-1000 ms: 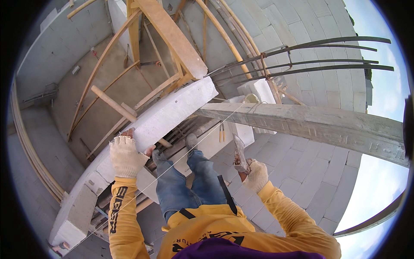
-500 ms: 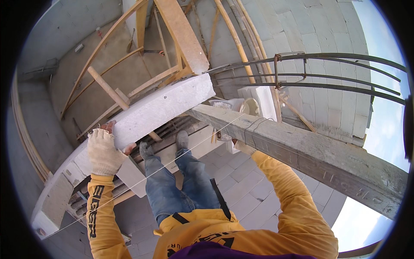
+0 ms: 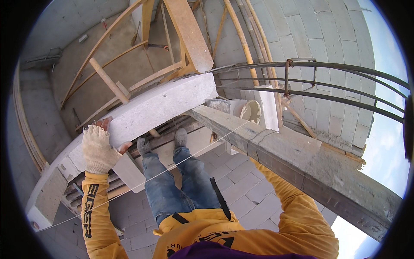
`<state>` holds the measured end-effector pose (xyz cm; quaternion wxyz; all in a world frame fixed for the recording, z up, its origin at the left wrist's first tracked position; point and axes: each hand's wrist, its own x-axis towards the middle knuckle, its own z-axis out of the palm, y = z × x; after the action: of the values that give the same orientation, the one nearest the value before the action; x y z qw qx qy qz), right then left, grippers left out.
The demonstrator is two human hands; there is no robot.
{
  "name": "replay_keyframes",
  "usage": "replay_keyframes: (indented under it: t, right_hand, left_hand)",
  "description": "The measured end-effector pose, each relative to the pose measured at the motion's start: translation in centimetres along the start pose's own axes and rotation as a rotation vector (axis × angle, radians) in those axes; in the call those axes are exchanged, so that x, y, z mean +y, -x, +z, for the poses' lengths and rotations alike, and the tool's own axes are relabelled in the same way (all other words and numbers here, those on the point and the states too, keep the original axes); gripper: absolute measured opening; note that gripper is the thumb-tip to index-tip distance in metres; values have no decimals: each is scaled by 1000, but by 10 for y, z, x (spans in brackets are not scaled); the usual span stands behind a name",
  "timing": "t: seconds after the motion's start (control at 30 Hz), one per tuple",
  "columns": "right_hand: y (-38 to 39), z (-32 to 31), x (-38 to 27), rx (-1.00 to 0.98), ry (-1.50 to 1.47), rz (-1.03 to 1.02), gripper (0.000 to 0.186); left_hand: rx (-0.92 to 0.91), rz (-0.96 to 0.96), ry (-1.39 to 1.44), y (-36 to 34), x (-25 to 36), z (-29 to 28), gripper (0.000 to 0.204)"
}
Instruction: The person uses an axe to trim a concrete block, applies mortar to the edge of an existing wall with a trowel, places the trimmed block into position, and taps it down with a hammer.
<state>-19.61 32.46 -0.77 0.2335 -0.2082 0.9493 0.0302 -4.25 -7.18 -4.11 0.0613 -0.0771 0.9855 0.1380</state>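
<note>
My left hand, in a cream knit glove with bare fingertips, grips the top of a white block in a low wall. Its fingers reach over the far side and the thumb lies against the near face. My right forearm, in a yellow sleeve, passes under a long grey beam, which hides the right hand. A thin white string stretches from the wall's left end to the beam, across my legs. Wire is looped around the beam.
Steel reinforcing bars project at the right. Timber props and a wide board stand beyond the wall, above a lower floor. Behind the beam is a pale bucket. My feet stand near planks and a grey block.
My left hand has shifted slightly left in the picture, still on the block. My right hand, partly visible beside the beam earlier, is now behind it. The view has tilted a little.
</note>
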Motion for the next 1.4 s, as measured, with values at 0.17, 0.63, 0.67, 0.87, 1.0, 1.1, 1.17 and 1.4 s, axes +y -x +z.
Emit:
replay_keyframes:
  t: [0.17, 0.63, 0.67, 0.87, 1.0, 1.1, 1.17, 1.4]
  right_hand:
    - [24, -3, 7, -8, -14, -1, 29]
    - [-21, -4, -7, 32, -42, 92, 29]
    - [-16, -6, -2, 23, -45, 102, 29]
    - [61, 4, 39, -120, -68, 209, 29]
    - [142, 36, 73, -297, -96, 403, 29]
    - [215, 68, 103, -455, -57, 567, 34]
    - [253, 62, 101, -568, -59, 639, 37]
    - [338, 81, 115, -809, -48, 654, 41]
  left_hand:
    - [-24, -12, -5, 1, -1, 0, 92]
    - [13, 24, 0, -2, 3, -8, 91]
    - [11, 25, 12, -1, 3, -8, 90]
    - [-41, -16, 9, 1, 7, -15, 92]
    - [-163, -32, -14, -3, 13, -23, 104]
    - [-145, 71, -46, -8, 30, -14, 115]
    - [-177, 186, -69, -25, 61, -8, 117]
    - [-169, 502, -160, -89, 126, 15, 95]
